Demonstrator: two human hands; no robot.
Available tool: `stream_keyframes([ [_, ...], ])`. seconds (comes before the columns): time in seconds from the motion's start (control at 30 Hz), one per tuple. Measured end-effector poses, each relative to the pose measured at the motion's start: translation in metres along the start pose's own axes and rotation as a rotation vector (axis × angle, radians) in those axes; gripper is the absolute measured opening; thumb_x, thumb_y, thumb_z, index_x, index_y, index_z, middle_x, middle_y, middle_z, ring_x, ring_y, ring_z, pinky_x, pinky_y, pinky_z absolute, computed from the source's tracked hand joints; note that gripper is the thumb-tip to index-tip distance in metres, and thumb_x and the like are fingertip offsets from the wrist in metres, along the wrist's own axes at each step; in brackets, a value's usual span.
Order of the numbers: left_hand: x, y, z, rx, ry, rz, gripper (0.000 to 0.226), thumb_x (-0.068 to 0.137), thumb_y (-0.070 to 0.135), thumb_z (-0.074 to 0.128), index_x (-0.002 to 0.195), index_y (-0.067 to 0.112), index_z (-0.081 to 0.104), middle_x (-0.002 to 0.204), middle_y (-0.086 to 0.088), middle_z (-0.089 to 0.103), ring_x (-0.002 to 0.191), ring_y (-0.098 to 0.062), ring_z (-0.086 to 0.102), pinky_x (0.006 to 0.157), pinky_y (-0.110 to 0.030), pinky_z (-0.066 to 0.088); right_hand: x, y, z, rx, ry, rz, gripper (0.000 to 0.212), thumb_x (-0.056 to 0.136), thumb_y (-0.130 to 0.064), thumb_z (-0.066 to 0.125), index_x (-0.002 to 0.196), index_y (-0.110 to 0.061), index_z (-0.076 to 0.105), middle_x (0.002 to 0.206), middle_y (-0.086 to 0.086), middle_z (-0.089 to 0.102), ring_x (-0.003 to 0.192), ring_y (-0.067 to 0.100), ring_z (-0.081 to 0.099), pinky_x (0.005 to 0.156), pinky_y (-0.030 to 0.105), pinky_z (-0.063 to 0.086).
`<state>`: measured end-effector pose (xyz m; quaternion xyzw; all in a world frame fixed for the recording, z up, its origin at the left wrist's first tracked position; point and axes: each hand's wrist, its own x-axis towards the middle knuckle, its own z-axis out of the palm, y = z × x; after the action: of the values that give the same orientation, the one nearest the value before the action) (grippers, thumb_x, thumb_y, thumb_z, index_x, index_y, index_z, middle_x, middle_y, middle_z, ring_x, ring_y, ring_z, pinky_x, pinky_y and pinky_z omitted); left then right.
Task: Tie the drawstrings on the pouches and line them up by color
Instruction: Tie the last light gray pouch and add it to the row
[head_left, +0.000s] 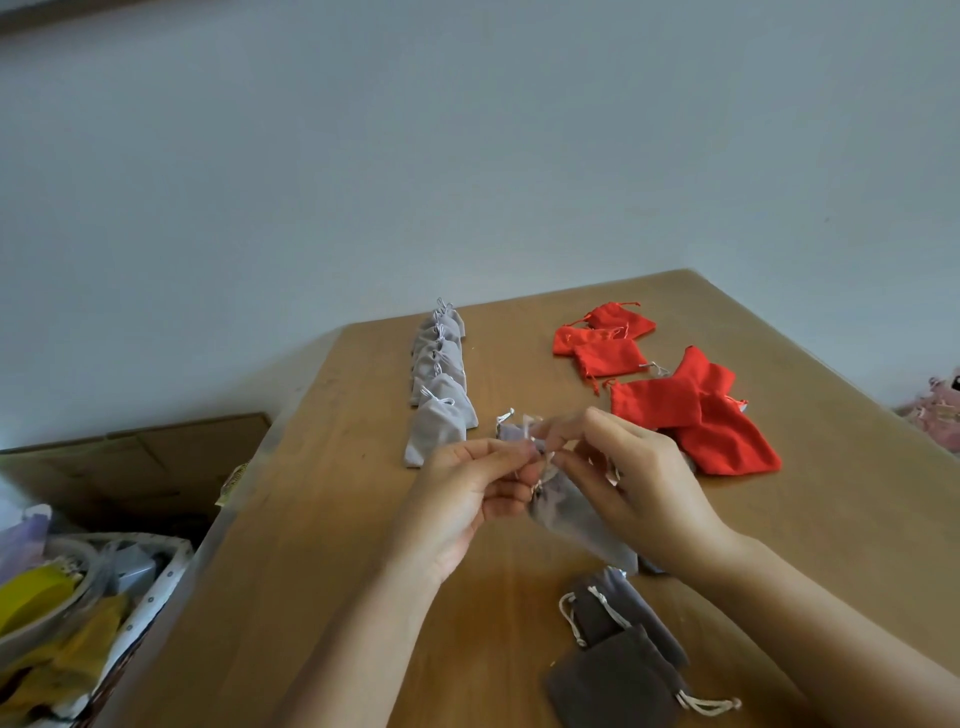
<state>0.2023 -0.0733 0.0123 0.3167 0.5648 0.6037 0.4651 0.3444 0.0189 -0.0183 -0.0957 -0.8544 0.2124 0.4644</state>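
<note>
A big brown wooden table lies under both hands. Far off to the left of the left hand, down past the table edge, sits a flat brown cardboard box. Near the box is a white basket with yellow and purple things inside. Just past the right hand, and a bit to its right, is a pile of bright red cloth pouches. A smaller pile of red pouches lies further away. Past the left hand, a neat row of light grey cloth pouches runs away from the person, each one lying partly on the next. Their tops are pulled tight. Under the right wrist, closer to the person, some dark grey cloth pouches with pale strings lie in a loose heap. The left hand and the right hand are close together above the table. Between them hangs a soft light grey cloth pouch, lifted off the wood. The left hand's fingers are curled and pinch the top of this pouch. The right hand's fingers pinch its thin white drawstring. The string is blurry, so I cannot tell if there is a knot.
</note>
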Motion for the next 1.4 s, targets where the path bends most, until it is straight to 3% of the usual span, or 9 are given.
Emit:
stream_keyframes([
  [0.13,-0.003,-0.003,0.002,0.287,-0.005,0.057,0.034,0.088,0.002,0.060,0.057,0.011,0.068,0.053,-0.003,0.058,0.043,-0.010,0.049,0.043,-0.018,0.041,-0.005,0.005,0.008,-0.052,-0.080,0.011,0.013,0.095,-0.019,0.048,0.102,-0.015,0.059,0.091,-0.004,0.068,0.079,0.010,0.066,0.063,0.030,0.053],
  [0.3,-0.004,-0.002,-0.001,0.441,-0.078,0.186,0.023,0.088,0.008,0.063,0.068,0.010,0.075,0.059,-0.006,0.061,0.055,-0.012,0.054,0.055,-0.024,0.046,-0.004,0.004,0.009,-0.059,-0.015,0.107,0.009,0.095,-0.022,0.048,0.098,-0.017,0.054,0.074,-0.006,0.064,0.066,0.010,0.059,0.058,0.025,0.045],
  [0.43,-0.008,-0.001,0.000,0.533,-0.113,0.241,0.003,0.078,0.019,0.076,0.077,0.022,0.078,0.055,0.010,0.062,0.052,-0.001,0.051,0.057,-0.015,0.041,-0.003,0.003,0.005,-0.050,-0.020,0.096,0.009,0.094,-0.020,0.054,0.097,-0.014,0.059,0.073,-0.009,0.064,0.067,0.007,0.061,0.058,0.024,0.046],
  [0.6,-0.009,-0.005,0.000,0.762,-0.010,0.420,0.018,0.078,0.018,0.077,0.063,0.025,0.069,0.050,0.017,0.056,0.049,0.002,0.050,0.052,-0.009,0.035,-0.001,0.000,0.007,-0.107,-0.001,-0.005,0.017,0.091,-0.021,0.054,0.089,-0.009,0.065,0.074,-0.005,0.063,0.067,0.009,0.055,0.059,0.015,0.042],
  [0.73,-0.007,-0.010,-0.003,0.808,-0.011,0.500,0.023,0.086,0.022,0.070,0.064,0.019,0.069,0.051,0.010,0.057,0.049,-0.003,0.049,0.049,-0.024,0.039,0.000,-0.002,0.006,-0.105,-0.013,0.028,0.017,0.091,-0.020,0.055,0.090,-0.009,0.066,0.078,-0.005,0.064,0.069,0.008,0.056,0.062,0.010,0.041],
  [0.8,-0.007,-0.009,-0.002,0.776,-0.005,0.485,0.023,0.088,0.024,0.068,0.066,0.019,0.071,0.053,0.006,0.059,0.051,-0.006,0.050,0.050,-0.032,0.041,0.001,-0.002,0.004,-0.101,-0.044,0.020,0.021,0.094,-0.020,0.050,0.097,-0.010,0.068,0.083,-0.005,0.064,0.074,0.007,0.057,0.066,0.010,0.043],
  [0.93,-0.006,-0.003,-0.002,0.651,0.057,0.346,0.035,0.090,0.019,0.065,0.056,0.025,0.066,0.045,0.011,0.049,0.046,-0.002,0.041,0.050,-0.016,0.033,0.003,-0.003,0.002,-0.148,-0.094,-0.035,0.031,0.096,-0.023,0.046,0.111,-0.010,0.070,0.087,0.004,0.062,0.076,0.009,0.058,0.069,0.018,0.046],
  [1.1,-0.003,-0.001,0.000,0.334,0.155,0.263,0.022,0.088,0.013,0.066,0.070,0.005,0.075,0.060,-0.001,0.065,0.050,-0.005,0.048,0.048,-0.015,0.034,0.005,0.001,0.000,-0.183,-0.015,-0.032,0.029,0.095,-0.023,0.048,0.099,-0.011,0.074,0.081,0.004,0.060,0.068,0.015,0.060,0.063,0.023,0.047],
  [1.4,-0.001,0.006,-0.007,0.007,0.086,0.110,0.012,0.060,0.017,0.076,0.072,0.015,0.079,0.073,-0.003,0.071,0.056,-0.006,0.052,0.053,-0.013,0.044,0.004,-0.007,-0.001,-0.211,0.070,-0.078,0.011,0.088,-0.018,0.067,0.088,-0.013,0.077,0.071,-0.002,0.059,0.062,0.010,0.053,0.056,0.026,0.046],
])
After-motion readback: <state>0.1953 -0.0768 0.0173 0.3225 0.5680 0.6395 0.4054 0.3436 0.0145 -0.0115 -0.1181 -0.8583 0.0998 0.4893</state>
